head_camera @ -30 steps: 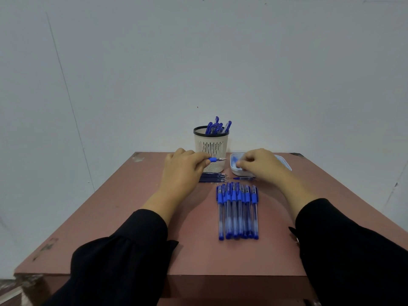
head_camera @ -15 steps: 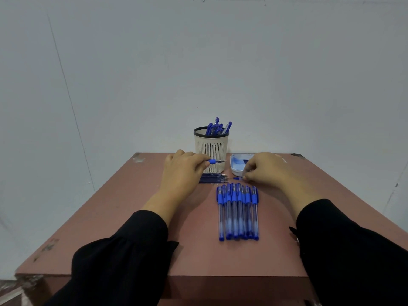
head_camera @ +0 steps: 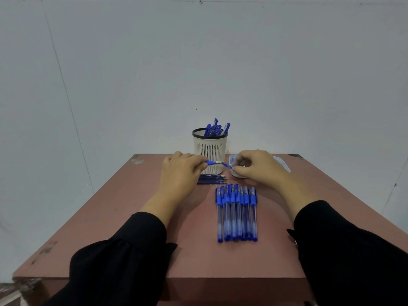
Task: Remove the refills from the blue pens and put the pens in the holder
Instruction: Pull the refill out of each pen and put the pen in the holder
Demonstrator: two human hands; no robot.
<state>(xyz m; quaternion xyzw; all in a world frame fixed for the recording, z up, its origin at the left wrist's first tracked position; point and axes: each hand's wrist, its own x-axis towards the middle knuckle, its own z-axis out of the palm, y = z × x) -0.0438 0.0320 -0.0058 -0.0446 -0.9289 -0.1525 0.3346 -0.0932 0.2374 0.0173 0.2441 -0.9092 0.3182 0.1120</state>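
The left hand (head_camera: pixel 180 173) is still gripping a blue pen (head_camera: pixel 210 162) by its rubber grip, fingers curled round it, with the tip pointing right in front of the holder (head_camera: pixel 209 151); it has hardly shifted since half a second ago. Just below it, the loose refills (head_camera: pixel 212 180) are lying in a small stack on the table, where they were before. The cream slotted holder with its black rim is standing at the far edge, already carrying several blue pens (head_camera: pixel 217 129) that lean to the right. In front, the row of seven capped blue pens (head_camera: pixel 236 214) is lying side by side, untouched. The right hand (head_camera: pixel 258 167) has lifted from the table, where it was reaching down half a second ago, and is now pinching a small blue pen piece (head_camera: pixel 227 165) between thumb and fingertips, holding it close to the pen's tip, above the near rim of the white tray (head_camera: pixel 282 165), which it is partly covering.

The reddish-brown table (head_camera: pixel 123 228) is showing scuffed patches at its left corners. Behind it, a plain pale wall (head_camera: pixel 309 74) is filling the view.
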